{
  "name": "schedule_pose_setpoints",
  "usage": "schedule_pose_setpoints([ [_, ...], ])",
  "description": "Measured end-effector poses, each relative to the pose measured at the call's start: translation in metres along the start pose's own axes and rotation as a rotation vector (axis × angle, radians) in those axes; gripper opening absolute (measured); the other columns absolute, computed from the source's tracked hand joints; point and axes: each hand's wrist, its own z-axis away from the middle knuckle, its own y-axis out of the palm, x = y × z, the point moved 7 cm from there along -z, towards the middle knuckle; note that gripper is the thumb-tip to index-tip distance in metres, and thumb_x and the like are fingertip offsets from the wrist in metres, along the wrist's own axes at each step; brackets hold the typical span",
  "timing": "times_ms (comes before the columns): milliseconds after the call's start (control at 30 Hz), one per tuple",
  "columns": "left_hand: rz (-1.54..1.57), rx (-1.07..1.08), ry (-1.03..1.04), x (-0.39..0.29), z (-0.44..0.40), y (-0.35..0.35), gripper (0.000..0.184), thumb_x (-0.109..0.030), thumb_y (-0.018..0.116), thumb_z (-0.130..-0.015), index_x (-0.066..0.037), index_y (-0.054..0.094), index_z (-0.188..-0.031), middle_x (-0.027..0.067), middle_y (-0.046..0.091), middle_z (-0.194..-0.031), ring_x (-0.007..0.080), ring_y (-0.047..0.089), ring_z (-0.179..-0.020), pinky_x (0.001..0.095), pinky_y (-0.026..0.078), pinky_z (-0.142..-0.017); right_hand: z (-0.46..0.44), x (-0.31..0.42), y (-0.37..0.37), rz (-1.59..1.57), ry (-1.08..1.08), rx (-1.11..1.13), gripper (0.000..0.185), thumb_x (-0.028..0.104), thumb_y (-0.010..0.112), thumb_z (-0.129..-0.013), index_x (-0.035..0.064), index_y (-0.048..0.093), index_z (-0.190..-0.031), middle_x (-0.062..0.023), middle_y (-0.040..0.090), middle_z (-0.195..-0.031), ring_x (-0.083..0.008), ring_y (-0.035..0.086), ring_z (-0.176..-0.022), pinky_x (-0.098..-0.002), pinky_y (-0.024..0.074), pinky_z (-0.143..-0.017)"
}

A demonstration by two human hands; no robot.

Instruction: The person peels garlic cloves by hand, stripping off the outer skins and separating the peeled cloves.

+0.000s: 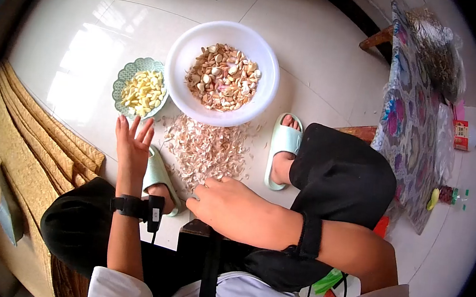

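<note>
My left hand (133,143) reaches toward the scalloped green dish (120,87), its fingers stretched out and apart just below the rim. Peeled garlic cloves (144,92) lie heaped in that dish. My right hand (218,196) is over the near edge of a pile of garlic skins (206,145), its fingers curled in. Whatever those fingers hold, if anything, is hidden. Beyond the pile, a white plastic basin (267,88) holds many unpeeled garlic cloves (222,77), with some paler ones among them. The basin stands beside the dish on the floor.
My feet in pale green slippers (284,150) flank the skins. A yellow-brown folded cloth (35,144) lies at left. At right are a table with a patterned cover (398,119), a bottle with a red label (465,136) and plastic bags. Pale tiles (317,52) cover the floor.
</note>
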Motion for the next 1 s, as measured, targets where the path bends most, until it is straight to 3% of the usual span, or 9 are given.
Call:
schedule_pose_setpoints([
  [100,-0.090,-0.014,-0.082,0.014,0.004,0.010,0.065,-0.034,0.052,-0.086,-0.011,0.016,-0.135,0.0154,0.037,-0.127,0.0267,0.053,-0.100,0.0339,0.045,-0.083,-0.006,-0.011,0.000,-0.014,0.045,0.004,0.010,0.010,0.053,-0.071,0.0042,0.052,-0.079,-0.0073,0.051,-0.076,-0.0222,0.052,-0.081,-0.0332,0.0426,-0.070],
  [133,-0.156,0.040,-0.088,0.021,0.000,0.011,0.056,-0.028,0.052,-0.087,-0.006,0.027,-0.131,0.0134,0.045,-0.121,0.0241,0.055,-0.096,0.0318,0.046,-0.080,-0.008,-0.012,-0.001,-0.016,0.051,-0.012,0.010,0.010,0.053,-0.071,0.0043,0.052,-0.079,-0.0073,0.051,-0.076,-0.0222,0.052,-0.081,-0.0332,0.0424,-0.070],
  [267,-0.566,0.201,-0.125,0.065,0.004,0.015,0.023,-0.021,0.056,-0.084,0.001,0.061,-0.088,0.0045,0.061,-0.079,0.0130,0.058,-0.074,0.0260,0.046,-0.064,-0.013,-0.015,0.000,0.020,0.063,-0.002,0.009,0.009,0.053,-0.071,0.0045,0.053,-0.078,-0.0067,0.052,-0.076,-0.0217,0.052,-0.081,-0.0328,0.0416,-0.071],
  [333,-0.944,0.319,-0.041,0.082,0.018,0.025,0.029,-0.025,0.057,-0.083,0.003,0.061,-0.075,0.0093,0.061,-0.067,0.0204,0.058,-0.061,0.0310,0.045,-0.056,-0.012,-0.014,0.001,0.028,0.055,0.014,0.008,0.008,0.054,-0.070,0.0047,0.053,-0.077,-0.0060,0.051,-0.075,-0.0209,0.052,-0.080,-0.0321,0.0410,-0.071],
  [433,-1.460,0.585,0.091,0.109,0.047,0.043,0.038,-0.030,0.059,-0.079,0.004,0.055,-0.061,0.0215,0.057,-0.069,0.0391,0.054,-0.065,0.0428,0.043,-0.058,-0.010,-0.015,-0.001,0.030,0.060,0.020,0.006,0.008,0.054,-0.070,0.0050,0.054,-0.075,-0.0049,0.051,-0.075,-0.0194,0.051,-0.079,-0.0305,0.0403,-0.072],
  [533,-1.312,0.928,0.195,0.128,0.072,0.052,0.016,-0.015,0.057,-0.071,0.001,0.056,-0.071,0.0203,0.059,-0.073,0.0372,0.056,-0.070,0.0435,0.044,-0.061,-0.007,-0.018,-0.002,0.073,0.065,0.058,0.004,0.008,0.053,-0.070,0.0053,0.055,-0.073,-0.0044,0.051,-0.075,-0.0184,0.050,-0.078,-0.0291,0.0398,-0.072],
  [633,-1.176,1.013,-0.004,0.133,0.082,0.048,0.014,-0.011,0.055,-0.067,0.000,0.056,-0.075,0.0199,0.059,-0.072,0.0374,0.056,-0.071,0.0423,0.044,-0.062,-0.002,-0.020,-0.003,0.068,0.073,0.064,0.003,0.008,0.054,-0.070,0.0054,0.055,-0.071,-0.0044,0.051,-0.075,-0.0179,0.050,-0.078,-0.0285,0.0395,-0.072],
  [833,-1.194,0.984,-0.021,0.137,0.070,0.053,0.013,-0.010,0.054,-0.068,0.001,0.056,-0.075,0.0190,0.059,-0.072,0.0367,0.056,-0.072,0.0407,0.044,-0.062,0.002,-0.025,-0.007,0.051,0.102,0.039,0.004,0.008,0.054,-0.070,0.0045,0.056,-0.072,-0.0049,0.050,-0.075,-0.0187,0.050,-0.079,-0.0290,0.0392,-0.071],
  [1000,-1.231,0.990,0.150,0.137,0.073,0.056,0.013,-0.009,0.055,-0.069,0.001,0.056,-0.076,0.0194,0.060,-0.077,0.0347,0.057,-0.076,0.0397,0.045,-0.065,-0.005,-0.026,-0.010,0.091,0.086,-0.045,0.005,0.007,0.055,-0.069,0.0034,0.056,-0.072,-0.0068,0.051,-0.077,-0.0204,0.052,-0.078,-0.0302,0.0416,-0.069],
])
